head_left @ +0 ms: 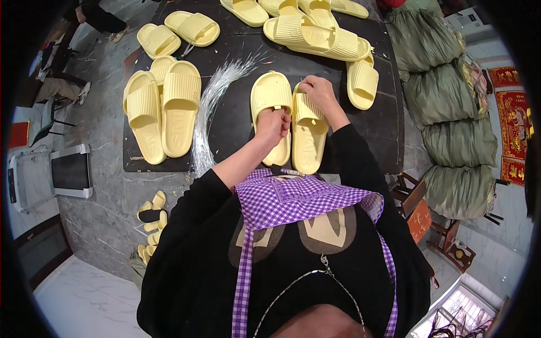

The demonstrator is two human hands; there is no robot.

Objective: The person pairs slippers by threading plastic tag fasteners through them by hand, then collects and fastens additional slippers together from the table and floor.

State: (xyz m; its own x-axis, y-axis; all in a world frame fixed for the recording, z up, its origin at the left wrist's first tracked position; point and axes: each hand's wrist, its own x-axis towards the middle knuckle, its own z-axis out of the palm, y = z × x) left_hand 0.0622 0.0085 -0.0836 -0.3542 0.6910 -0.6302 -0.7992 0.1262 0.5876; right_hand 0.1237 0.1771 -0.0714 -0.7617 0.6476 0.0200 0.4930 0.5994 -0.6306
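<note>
We see a dark tabletop (378,141) with pale yellow slippers (181,107) grouped at its left and more slippers (315,36) along its far side. A bundle of clear strands (204,121) curves between the left group and the middle. Around it we see a grey, veined floor (96,127) and, to the right, stacked green sacks (445,98).

In front of us, two yellow slippers lie side by side, toes pointing away. Our left hand (273,126) is at the foot opening of the left slipper (271,90), its fingers curled in at the strap's edge; we cannot tell what they grip. Our right hand (320,93) has its fingers bent against the toe end of the right slipper (309,147); their tips are partly hidden, so their hold is unclear.

Raised lettering marks the right slipper's footbed; gold designs cover the red hangings (511,127).
</note>
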